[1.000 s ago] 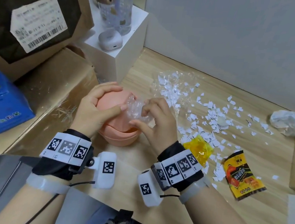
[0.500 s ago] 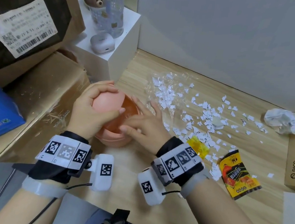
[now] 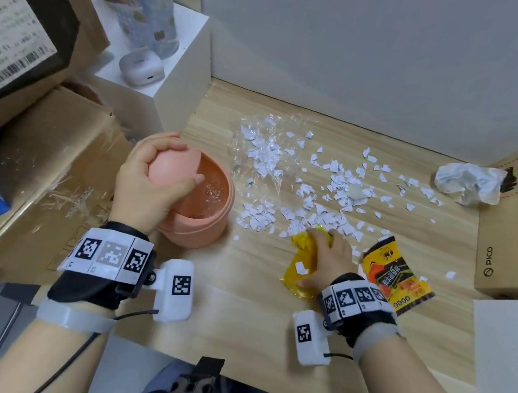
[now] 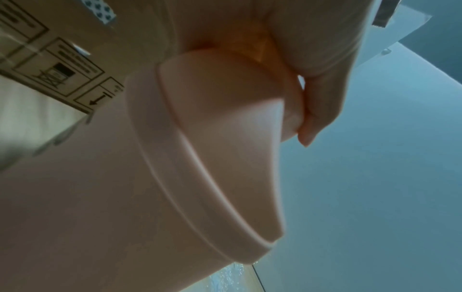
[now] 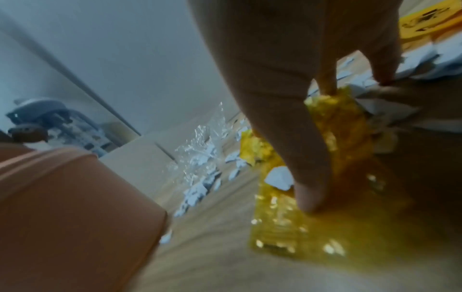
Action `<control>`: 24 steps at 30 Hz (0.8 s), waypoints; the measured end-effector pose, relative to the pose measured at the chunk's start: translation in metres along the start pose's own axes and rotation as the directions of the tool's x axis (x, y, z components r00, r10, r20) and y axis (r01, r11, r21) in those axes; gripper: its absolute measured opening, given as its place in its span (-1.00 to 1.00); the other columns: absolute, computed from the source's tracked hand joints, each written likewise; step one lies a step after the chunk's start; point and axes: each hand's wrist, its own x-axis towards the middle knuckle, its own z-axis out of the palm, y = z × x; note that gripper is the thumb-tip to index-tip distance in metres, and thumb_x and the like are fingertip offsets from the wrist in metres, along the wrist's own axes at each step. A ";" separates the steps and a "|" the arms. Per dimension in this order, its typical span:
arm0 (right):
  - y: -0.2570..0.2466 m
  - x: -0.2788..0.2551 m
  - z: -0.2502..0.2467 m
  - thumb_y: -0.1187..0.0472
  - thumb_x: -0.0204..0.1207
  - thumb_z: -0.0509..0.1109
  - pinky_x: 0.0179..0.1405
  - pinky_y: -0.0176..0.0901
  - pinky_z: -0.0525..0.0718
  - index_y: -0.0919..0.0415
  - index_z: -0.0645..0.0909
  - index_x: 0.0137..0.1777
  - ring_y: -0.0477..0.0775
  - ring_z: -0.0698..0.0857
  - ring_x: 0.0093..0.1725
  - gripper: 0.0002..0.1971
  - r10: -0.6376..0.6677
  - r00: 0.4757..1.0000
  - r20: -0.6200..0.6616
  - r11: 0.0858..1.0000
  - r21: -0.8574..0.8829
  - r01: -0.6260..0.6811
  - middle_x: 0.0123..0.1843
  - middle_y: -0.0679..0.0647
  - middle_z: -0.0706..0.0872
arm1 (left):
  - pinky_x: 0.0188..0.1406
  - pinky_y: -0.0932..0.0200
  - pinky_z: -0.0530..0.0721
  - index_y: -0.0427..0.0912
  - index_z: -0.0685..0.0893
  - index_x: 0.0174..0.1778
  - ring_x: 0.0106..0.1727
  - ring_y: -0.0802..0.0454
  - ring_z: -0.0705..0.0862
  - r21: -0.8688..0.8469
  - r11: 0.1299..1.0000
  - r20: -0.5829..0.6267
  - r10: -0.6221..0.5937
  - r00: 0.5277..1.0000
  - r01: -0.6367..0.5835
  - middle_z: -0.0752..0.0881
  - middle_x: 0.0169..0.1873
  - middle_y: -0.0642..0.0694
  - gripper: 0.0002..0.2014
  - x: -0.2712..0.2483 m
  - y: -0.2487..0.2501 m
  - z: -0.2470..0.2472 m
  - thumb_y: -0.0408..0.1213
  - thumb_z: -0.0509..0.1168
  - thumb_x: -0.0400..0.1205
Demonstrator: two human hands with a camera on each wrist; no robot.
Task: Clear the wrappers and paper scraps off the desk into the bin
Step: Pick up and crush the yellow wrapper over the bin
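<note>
Desk (image 3: 253, 310): pink bin (image 3: 211, 226) stands at 9 o'clock of centre, open, clear film inside. Left hand (image 3: 144, 188) is curled round the lid (image 3: 173, 169), holding it tilted up on the bin's 9 o'clock side. Right hand (image 3: 328, 260) is arched and half open at 3 o'clock of the bin, thumb and fingertips pressing the yellow wrapper (image 3: 298, 279) on the desk, a packet (image 3: 397, 278) at its 3 o'clock and scraps (image 3: 334, 186) strewn at its 12.

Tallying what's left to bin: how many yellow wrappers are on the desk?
2. A translucent yellow wrapper lies under the right hand; a printed yellow-and-black packet lies just right of that hand. Paper scraps could hide another.
</note>
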 end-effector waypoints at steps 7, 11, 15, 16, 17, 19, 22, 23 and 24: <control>0.012 0.001 0.000 0.27 0.34 0.49 0.23 0.11 0.50 -0.10 0.42 0.33 0.22 0.46 0.31 -0.42 0.008 0.948 -0.319 0.986 0.158 0.045 0.26 0.14 0.49 | 0.38 0.10 0.47 -0.03 0.63 0.02 0.23 0.20 0.56 0.024 1.000 -0.029 -0.001 1.000 0.001 0.62 0.18 0.02 -0.59 -0.004 0.005 0.002 -0.32 0.55 0.28; 0.025 -0.002 -0.013 0.39 0.34 0.48 0.07 -0.10 0.54 0.01 0.53 0.18 0.18 0.59 0.20 -0.55 0.044 0.958 -0.283 0.895 0.436 0.088 0.24 0.15 0.62 | 0.40 0.00 0.48 -0.04 0.64 0.02 0.26 0.16 0.55 0.030 0.999 -0.038 -0.012 0.999 0.013 0.62 0.20 0.03 -0.59 -0.009 0.006 0.002 -0.31 0.55 0.29; 0.035 -0.014 -0.031 0.40 0.32 0.50 -0.08 0.02 0.71 -0.04 0.58 0.05 0.10 0.53 0.31 -0.60 0.105 0.951 -0.292 0.676 0.722 0.147 0.25 0.07 0.56 | 0.37 0.08 0.49 -0.04 0.64 0.02 0.23 0.19 0.56 0.026 0.999 -0.032 -0.020 0.999 0.021 0.62 0.21 0.02 -0.60 -0.016 0.006 0.002 -0.37 0.55 0.31; 0.034 -0.018 -0.037 0.41 0.31 0.50 -0.17 0.03 0.77 -0.06 0.57 0.02 0.09 0.49 0.37 -0.60 0.093 0.949 -0.303 0.618 0.764 0.183 0.29 0.07 0.54 | 0.35 0.16 0.49 -0.06 0.64 0.02 0.22 0.24 0.55 0.018 1.000 -0.028 -0.022 0.999 0.022 0.62 0.21 0.02 -0.60 -0.019 0.007 0.003 -0.39 0.55 0.31; 0.030 -0.023 -0.044 0.42 0.31 0.50 -0.34 -0.09 0.79 -0.08 0.56 0.00 0.08 0.47 0.39 -0.59 0.069 0.945 -0.320 0.565 0.793 0.227 0.31 0.08 0.54 | 0.31 0.27 0.49 -0.07 0.64 0.02 0.21 0.28 0.55 0.007 1.000 -0.021 -0.024 0.999 0.024 0.62 0.20 0.02 -0.60 -0.021 0.008 0.004 -0.40 0.55 0.31; 0.018 -0.031 -0.058 0.44 0.31 0.50 -0.56 -0.32 0.69 -0.15 0.54 -0.07 0.10 0.52 0.32 -0.56 -0.013 0.921 -0.390 0.491 0.800 0.346 0.26 0.12 0.59 | 0.17 0.53 0.45 -0.06 0.64 0.01 0.22 0.27 0.54 -0.007 1.000 -0.001 -0.025 1.000 0.025 0.61 0.20 0.03 -0.60 -0.027 0.010 0.008 -0.42 0.54 0.31; -0.012 -0.043 -0.077 0.44 0.26 0.53 -0.30 -0.09 0.73 -0.23 0.54 -0.10 0.19 0.68 0.07 -0.51 -0.155 0.849 -0.505 0.456 0.726 0.515 -0.08 0.01 0.68 | 0.12 0.60 0.42 -0.01 0.63 -0.01 0.24 0.17 0.53 -0.012 1.000 0.015 -0.022 1.000 0.022 0.60 0.19 0.05 -0.60 -0.032 0.012 0.012 -0.41 0.54 0.31; -0.023 -0.047 -0.081 0.43 0.25 0.54 -0.20 0.02 0.72 -0.23 0.55 -0.09 0.19 0.69 0.02 -0.51 -0.182 0.830 -0.527 0.466 0.696 0.545 -0.13 -0.04 0.67 | 0.17 0.53 0.43 -0.01 0.63 -0.01 0.24 0.17 0.53 -0.011 1.000 0.019 -0.020 1.000 0.020 0.60 0.19 0.06 -0.60 -0.034 0.013 0.013 -0.41 0.54 0.31; -0.034 -0.050 -0.085 0.42 0.24 0.54 -0.12 0.07 0.70 -0.22 0.56 -0.09 0.17 0.69 -0.01 -0.52 -0.209 0.808 -0.551 0.487 0.658 0.575 -0.15 -0.08 0.66 | 0.21 0.44 0.44 -0.01 0.63 0.00 0.24 0.18 0.52 -0.008 1.000 0.023 -0.016 1.000 0.016 0.59 0.19 0.07 -0.60 -0.034 0.014 0.013 -0.41 0.54 0.31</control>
